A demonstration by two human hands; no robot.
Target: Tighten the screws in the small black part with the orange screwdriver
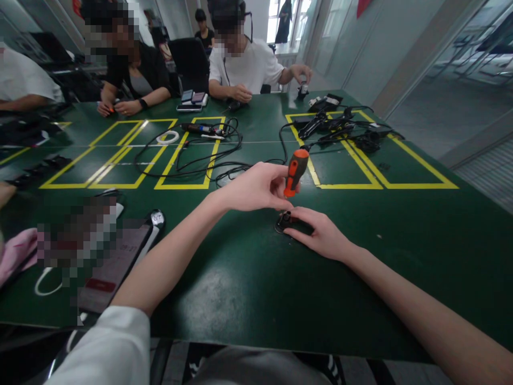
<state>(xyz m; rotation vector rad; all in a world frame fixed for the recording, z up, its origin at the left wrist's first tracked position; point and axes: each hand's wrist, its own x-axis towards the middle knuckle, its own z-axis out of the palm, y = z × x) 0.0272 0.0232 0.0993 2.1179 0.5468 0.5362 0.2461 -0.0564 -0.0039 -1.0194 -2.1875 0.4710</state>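
The left hand is closed around a screwdriver, held upright over a small black part on the green surface. The right hand lies partly open, fingers pinning that part down. The screwdriver's tip is hidden behind the fingers; the part is too small to identify. No containers show.
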